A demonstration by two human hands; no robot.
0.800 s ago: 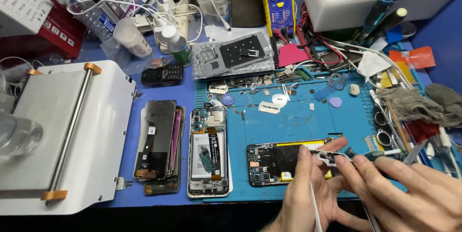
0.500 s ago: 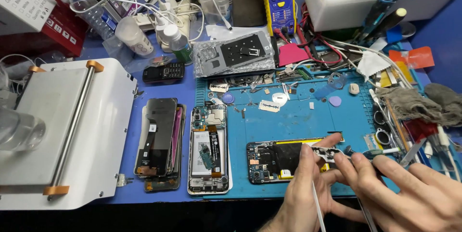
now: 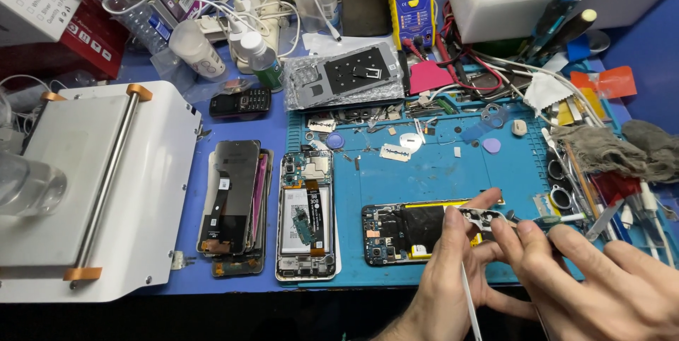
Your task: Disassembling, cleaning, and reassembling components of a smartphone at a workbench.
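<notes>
A cluttered blue counter (image 3: 233, 118) carries a teal work mat (image 3: 438, 171) at centre. At lower right, the left hand (image 3: 453, 277) and right hand (image 3: 601, 284) pinch a small grey part (image 3: 481, 217) over the opened phone (image 3: 417, 231); the right fingers (image 3: 527, 238) seem to grip a thin tool.

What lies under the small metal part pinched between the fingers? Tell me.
Under the small metal part, held by the left hand and right hand, lies the opened phone on the blue mat. The hands cover its right end.
</notes>
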